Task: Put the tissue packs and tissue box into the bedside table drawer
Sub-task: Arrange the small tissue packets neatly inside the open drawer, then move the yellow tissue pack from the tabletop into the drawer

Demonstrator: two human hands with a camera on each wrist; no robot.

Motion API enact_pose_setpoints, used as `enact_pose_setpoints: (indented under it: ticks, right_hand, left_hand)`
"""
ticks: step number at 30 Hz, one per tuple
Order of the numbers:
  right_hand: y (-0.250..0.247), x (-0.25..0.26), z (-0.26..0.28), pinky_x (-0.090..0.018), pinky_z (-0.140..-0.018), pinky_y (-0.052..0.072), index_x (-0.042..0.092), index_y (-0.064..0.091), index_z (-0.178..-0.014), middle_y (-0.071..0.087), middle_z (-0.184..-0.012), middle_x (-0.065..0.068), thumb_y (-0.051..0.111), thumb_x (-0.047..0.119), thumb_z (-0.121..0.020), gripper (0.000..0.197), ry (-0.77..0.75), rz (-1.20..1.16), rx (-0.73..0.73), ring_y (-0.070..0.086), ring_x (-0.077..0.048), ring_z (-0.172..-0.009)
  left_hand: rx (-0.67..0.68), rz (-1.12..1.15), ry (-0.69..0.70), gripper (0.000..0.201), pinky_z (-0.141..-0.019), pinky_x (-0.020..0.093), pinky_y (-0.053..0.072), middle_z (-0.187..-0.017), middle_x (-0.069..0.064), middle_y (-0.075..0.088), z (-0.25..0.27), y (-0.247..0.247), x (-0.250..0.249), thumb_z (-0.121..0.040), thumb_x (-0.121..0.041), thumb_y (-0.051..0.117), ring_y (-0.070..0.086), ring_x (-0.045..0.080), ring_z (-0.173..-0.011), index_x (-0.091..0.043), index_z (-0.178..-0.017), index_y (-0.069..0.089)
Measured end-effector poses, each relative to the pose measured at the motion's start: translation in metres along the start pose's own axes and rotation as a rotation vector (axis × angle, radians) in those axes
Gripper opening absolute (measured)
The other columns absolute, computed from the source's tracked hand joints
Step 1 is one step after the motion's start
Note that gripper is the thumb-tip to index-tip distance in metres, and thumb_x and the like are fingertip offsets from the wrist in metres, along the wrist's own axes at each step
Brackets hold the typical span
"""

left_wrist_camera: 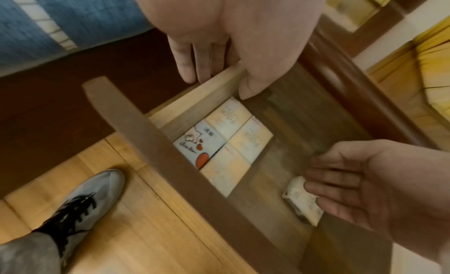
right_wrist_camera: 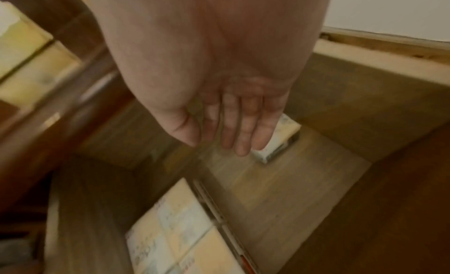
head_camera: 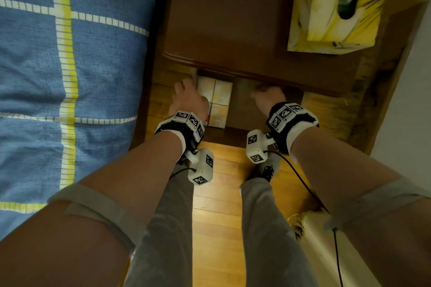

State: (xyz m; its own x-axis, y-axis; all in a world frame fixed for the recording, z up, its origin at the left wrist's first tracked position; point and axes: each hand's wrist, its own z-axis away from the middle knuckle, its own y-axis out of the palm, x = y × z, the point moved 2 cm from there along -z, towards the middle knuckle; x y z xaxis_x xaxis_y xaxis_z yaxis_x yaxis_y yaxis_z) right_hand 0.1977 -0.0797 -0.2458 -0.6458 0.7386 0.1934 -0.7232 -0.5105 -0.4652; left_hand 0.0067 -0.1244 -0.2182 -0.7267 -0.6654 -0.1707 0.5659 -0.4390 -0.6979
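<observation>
The bedside table's drawer (left_wrist_camera: 170,153) stands pulled out. Several peach-and-white tissue packs (left_wrist_camera: 241,139) and a white pack with red hearts (left_wrist_camera: 199,145) lie packed at its left end. A small tissue pack (left_wrist_camera: 302,201) lies alone on the drawer floor further right. My left hand (left_wrist_camera: 221,87) sits astride the drawer's left wall, fingers straight outside it and thumb inside. My right hand (left_wrist_camera: 316,181) hovers open and empty inside the drawer, just over the small pack (right_wrist_camera: 280,143). The yellow tissue box (head_camera: 333,7) stands on the tabletop at the back right.
A bed with a blue and yellow blanket (head_camera: 70,77) runs close along the left of the table. My legs and grey shoe (left_wrist_camera: 85,201) stand on the wooden floor (head_camera: 219,216) before the drawer. A white wall (head_camera: 410,100) is to the right. A cream fringed object (head_camera: 310,223) lies near my right leg.
</observation>
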Motion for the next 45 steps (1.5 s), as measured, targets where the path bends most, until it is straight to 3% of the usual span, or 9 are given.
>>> enact_pose_setpoints:
  ticks: [3, 8, 10, 17, 27, 30, 33, 40, 45]
  right_hand:
    - [-0.019, -0.001, 0.02, -0.044, -0.097, 0.051, 0.004, 0.062, -0.11, 0.063, -0.102, -0.009, 0.059, 0.025, -0.09, 0.029, -0.04, -0.106, 0.068, 0.061, -0.029, -0.102]
    - [-0.083, -0.004, 0.069, -0.05, -0.089, 0.056, 0.01, 0.069, -0.092, 0.073, -0.098, -0.016, 0.062, 0.035, -0.082, 0.028, -0.089, -0.146, 0.084, 0.067, -0.029, -0.084]
    - [-0.117, 0.002, 0.085, -0.048, -0.082, 0.056, 0.015, 0.067, -0.081, 0.074, -0.085, -0.009, 0.06, 0.043, -0.08, 0.028, -0.127, -0.222, 0.005, 0.065, -0.027, -0.076]
    - [-0.148, 0.065, 0.121, -0.036, -0.082, 0.055, 0.014, 0.063, -0.116, 0.069, -0.108, -0.006, 0.063, 0.033, -0.09, 0.032, -0.295, -0.297, 0.182, 0.065, -0.021, -0.09]
    - [-0.123, 0.204, 0.062, -0.034, -0.107, 0.04, 0.023, 0.019, -0.152, 0.043, -0.151, -0.007, 0.058, 0.02, -0.093, 0.071, -0.326, -0.303, 0.003, 0.045, -0.026, -0.135]
    - [-0.116, 0.23, 0.033, -0.03, -0.101, 0.039, 0.023, 0.015, -0.153, 0.044, -0.149, -0.008, 0.056, 0.016, -0.094, 0.073, -0.235, -0.352, -0.052, 0.047, -0.028, -0.133]
    - [-0.111, 0.244, 0.008, -0.046, -0.1, 0.05, 0.027, 0.023, -0.148, 0.061, -0.127, -0.011, 0.055, 0.016, -0.09, 0.067, -0.197, -0.378, -0.106, 0.062, -0.031, -0.112]
    - [-0.097, 0.232, -0.004, -0.048, -0.076, 0.059, 0.034, 0.042, -0.133, 0.071, -0.105, -0.007, 0.053, 0.027, -0.075, 0.06, -0.145, -0.456, -0.11, 0.069, -0.027, -0.085]
    - [-0.086, 0.217, 0.04, -0.048, -0.087, 0.058, 0.022, 0.053, -0.129, 0.063, -0.117, -0.005, 0.052, 0.032, -0.082, 0.048, -0.105, -0.585, 0.009, 0.061, -0.026, -0.103]
  left_hand:
    - [-0.037, -0.026, 0.005, 0.056, -0.096, 0.044, 0.044, -0.138, 0.012, 0.042, 0.012, -0.014, -0.018, -0.088, -0.022, 0.053, 0.044, 0.031, -0.126, -0.012, -0.139, 0.032]
    - [0.026, -0.022, 0.084, 0.028, -0.069, 0.034, 0.053, -0.106, 0.009, 0.068, 0.048, -0.054, -0.064, -0.091, -0.024, 0.041, 0.065, 0.028, -0.088, -0.017, -0.107, 0.063]
    - [-0.011, 0.022, 0.121, 0.031, -0.076, 0.035, 0.054, -0.108, 0.006, 0.068, 0.062, -0.077, -0.09, -0.092, -0.029, 0.043, 0.065, 0.026, -0.09, -0.021, -0.116, 0.06]
    - [-0.132, 0.06, 0.238, 0.044, -0.087, 0.04, 0.052, -0.13, 0.008, 0.056, 0.068, -0.15, -0.144, -0.09, -0.029, 0.046, 0.061, 0.028, -0.109, -0.025, -0.134, 0.045]
    - [-0.205, 0.155, 0.281, 0.054, -0.091, 0.043, 0.05, -0.145, 0.008, 0.034, -0.067, -0.246, -0.145, -0.092, -0.026, 0.051, 0.056, 0.034, -0.117, -0.028, -0.142, 0.03]
    - [-0.129, 0.151, 0.407, 0.058, -0.1, 0.042, 0.047, -0.149, 0.006, 0.029, -0.119, -0.263, -0.167, -0.091, -0.025, 0.055, 0.05, 0.032, -0.125, -0.027, -0.144, 0.031]
    - [-0.001, 0.064, 0.471, 0.065, -0.107, 0.038, 0.041, -0.151, 0.008, 0.029, -0.161, -0.266, -0.196, -0.089, -0.029, 0.059, 0.044, 0.028, -0.132, -0.024, -0.147, 0.029]
    - [0.219, -0.076, 0.35, 0.033, -0.081, 0.046, 0.058, -0.102, 0.013, 0.069, -0.171, -0.236, -0.183, -0.08, -0.043, 0.066, 0.069, 0.034, -0.09, -0.018, -0.097, 0.054]
    - [0.253, -0.039, 0.3, 0.018, -0.083, 0.041, 0.058, -0.082, 0.004, 0.064, -0.13, -0.213, -0.143, -0.087, -0.035, 0.064, 0.067, 0.029, -0.085, -0.022, -0.078, 0.057]
